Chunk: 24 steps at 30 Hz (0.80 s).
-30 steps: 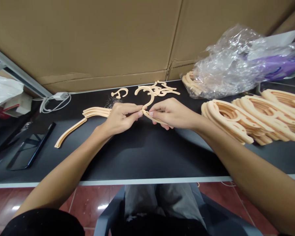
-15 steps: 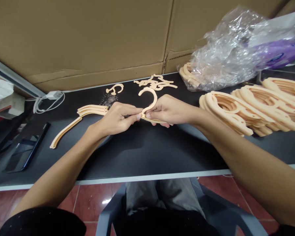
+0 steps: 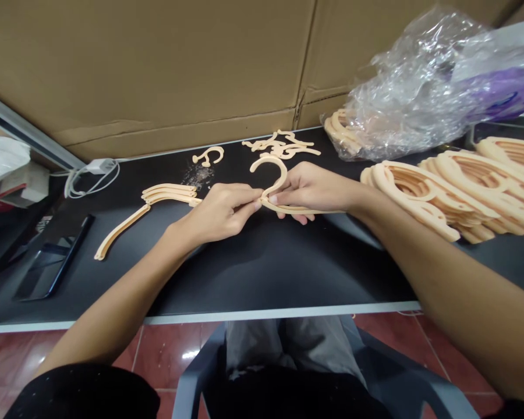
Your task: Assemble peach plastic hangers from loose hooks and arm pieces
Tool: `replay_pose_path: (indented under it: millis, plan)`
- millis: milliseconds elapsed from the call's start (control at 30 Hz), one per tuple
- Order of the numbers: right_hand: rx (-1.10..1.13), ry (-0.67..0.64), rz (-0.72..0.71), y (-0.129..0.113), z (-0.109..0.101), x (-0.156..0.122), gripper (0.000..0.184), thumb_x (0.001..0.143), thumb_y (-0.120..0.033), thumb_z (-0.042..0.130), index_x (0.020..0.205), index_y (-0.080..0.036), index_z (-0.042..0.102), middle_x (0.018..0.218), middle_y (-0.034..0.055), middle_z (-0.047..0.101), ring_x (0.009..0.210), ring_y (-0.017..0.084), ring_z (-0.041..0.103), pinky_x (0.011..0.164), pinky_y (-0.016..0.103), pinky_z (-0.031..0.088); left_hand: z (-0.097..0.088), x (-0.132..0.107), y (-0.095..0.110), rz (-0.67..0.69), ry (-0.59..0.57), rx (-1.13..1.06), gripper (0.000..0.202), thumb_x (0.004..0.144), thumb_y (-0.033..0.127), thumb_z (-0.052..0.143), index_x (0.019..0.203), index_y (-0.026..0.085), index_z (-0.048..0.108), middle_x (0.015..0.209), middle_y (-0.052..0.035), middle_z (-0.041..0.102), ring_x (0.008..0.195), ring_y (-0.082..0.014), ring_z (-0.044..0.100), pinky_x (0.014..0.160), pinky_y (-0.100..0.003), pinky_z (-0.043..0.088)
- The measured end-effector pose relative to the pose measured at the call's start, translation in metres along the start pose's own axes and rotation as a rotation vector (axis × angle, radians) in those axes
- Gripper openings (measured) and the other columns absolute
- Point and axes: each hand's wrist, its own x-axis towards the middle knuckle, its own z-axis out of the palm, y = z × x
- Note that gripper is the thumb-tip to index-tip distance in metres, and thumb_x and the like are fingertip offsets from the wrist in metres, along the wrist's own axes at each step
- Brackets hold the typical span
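Observation:
A cream plastic hanger [image 3: 281, 176] is held above the black table, its curved hook standing up and open to the left. With fingertips pinched at the base of the hook, my left hand [image 3: 225, 210] is closed on it. My right hand [image 3: 311, 189] grips the same hanger just right of the hook, and an arm of the hanger runs out under the hand to the right. Cream hanger arms [image 3: 168, 192] lie stacked to the left, partly behind my left hand. Beyond the hands lie a loose hook [image 3: 218, 153] and a small heap of hooks [image 3: 283, 144].
Piles of cream hangers [image 3: 432, 198] cover the table's right side. Behind them sits clear plastic wrapping [image 3: 419, 87] with a purple packet [image 3: 502, 93]. A phone [image 3: 55, 259] and a white cable [image 3: 91, 177] lie at the left. A cardboard wall [image 3: 157, 70] backs the table.
The view has shifted slightly. More of the hanger's right arm now shows below my right hand, sticking out toward the wrist. Both hands keep their hold near the hook's base.

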Motion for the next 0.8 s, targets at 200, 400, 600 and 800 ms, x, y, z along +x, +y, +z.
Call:
replay_pose_path:
  millis: [200, 400, 600, 800]
  plan:
    - [0.131, 0.356, -0.08, -0.003, 0.001, 0.006, 0.015, 0.083, -0.028, 0.077, 0.077, -0.015, 0.076, 0.061, 0.0026, 0.07, 0.045, 0.013, 0.063, 0.04, 0.022, 0.047, -0.001, -0.002, -0.004, -0.094, 0.244, 0.004, 0.024, 0.095, 0.029, 0.061, 0.079, 0.018, 0.074, 0.063, 0.0002, 0.062, 0.057, -0.0109, 0.052, 0.056, -0.025, 0.038]
    - [0.246, 0.752, -0.052, -0.008, -0.004, 0.013, 0.017, 0.087, -0.03, 0.073, 0.077, -0.017, 0.071, 0.053, 0.0015, 0.066, 0.041, 0.013, 0.061, 0.038, 0.022, 0.041, -0.009, -0.001, -0.025, -0.324, 0.558, -0.214, 0.019, 0.09, 0.033, 0.067, 0.086, 0.019, 0.078, 0.073, -0.0009, 0.071, 0.061, -0.0122, 0.061, 0.061, -0.026, 0.05]
    - [0.085, 0.921, 0.007, 0.008, -0.006, 0.02, 0.035, 0.097, -0.041, 0.053, 0.078, -0.017, 0.07, 0.06, 0.0049, 0.068, 0.052, 0.017, 0.065, 0.048, 0.027, 0.047, -0.013, 0.0, -0.031, -0.412, 0.72, -0.386, 0.024, 0.083, 0.036, 0.072, 0.092, 0.015, 0.079, 0.075, -0.0023, 0.073, 0.059, -0.011, 0.062, 0.058, -0.023, 0.053]
    - [-0.842, 0.784, -0.016, 0.036, -0.012, 0.019, 0.035, 0.095, -0.024, 0.045, 0.112, -0.012, 0.073, 0.118, 0.0196, 0.074, 0.118, 0.037, 0.063, 0.099, 0.053, 0.049, -0.01, -0.001, -0.027, -0.427, 0.65, -0.379, 0.021, 0.083, 0.034, 0.07, 0.087, 0.015, 0.078, 0.075, -0.0039, 0.074, 0.059, -0.0124, 0.063, 0.055, -0.023, 0.052]
